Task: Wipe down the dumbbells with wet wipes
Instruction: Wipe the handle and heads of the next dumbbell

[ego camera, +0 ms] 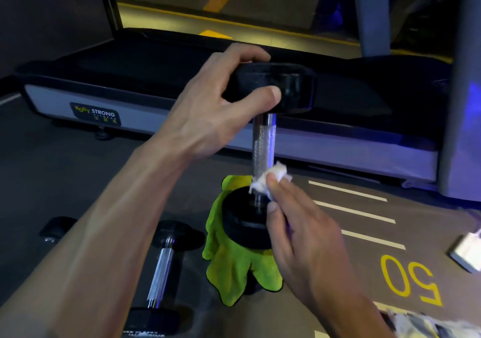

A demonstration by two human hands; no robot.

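A treadmill (161, 98) with a grey side panel and a "BODY STRONG" label spans the back of the scene, standing on a grey gym floor (65, 176) painted with white dashes and a yellow "50". In front of it an upright dumbbell (263, 142) stands on end, its lower black head resting on a bright green cloth (234, 270) spread on the floor. The left hand (208, 108) makes a closed grip round the dumbbell's upper head, fingers over the top and thumb across the near face. The right hand (307, 236) pinches a crumpled white wet wipe (270, 177) between thumb and fingertips, pressed against the knurled chrome handle just above the lower head, well below the left hand's grip. To the left a second dumbbell (161, 272) lies flat on the floor, with the end of a third dumbbell (58, 229) beyond it.
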